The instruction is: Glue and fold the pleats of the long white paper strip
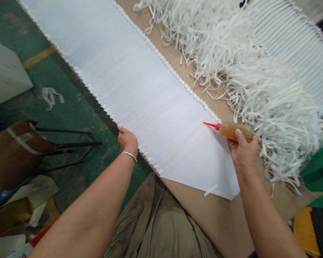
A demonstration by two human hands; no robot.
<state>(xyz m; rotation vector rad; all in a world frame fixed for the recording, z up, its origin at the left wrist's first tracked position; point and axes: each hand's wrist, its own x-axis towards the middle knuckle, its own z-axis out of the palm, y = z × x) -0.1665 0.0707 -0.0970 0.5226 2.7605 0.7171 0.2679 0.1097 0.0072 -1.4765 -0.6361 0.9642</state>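
Observation:
A long white sheet [140,89] with small folded tabs along both long sides lies slantwise across the brown-covered table. At its near left edge is my left hand [127,139], fingers curled closed on the tabbed border. My right hand [243,148] grips a glue bottle [233,129] with amber contents and a thin red nozzle [211,124]. The nozzle points left over the sheet, close to its right tabbed edge; whether the tip touches the paper I cannot tell. A short white strip [210,190] lies across the sheet's near end.
A big heap of white paper strips [274,96] covers the table's right side, beside a slatted white panel [293,46]. Left on the green floor [88,118] stand a brown-covered stool [21,150] and a white block [5,71]. Green material [320,172] hangs at right.

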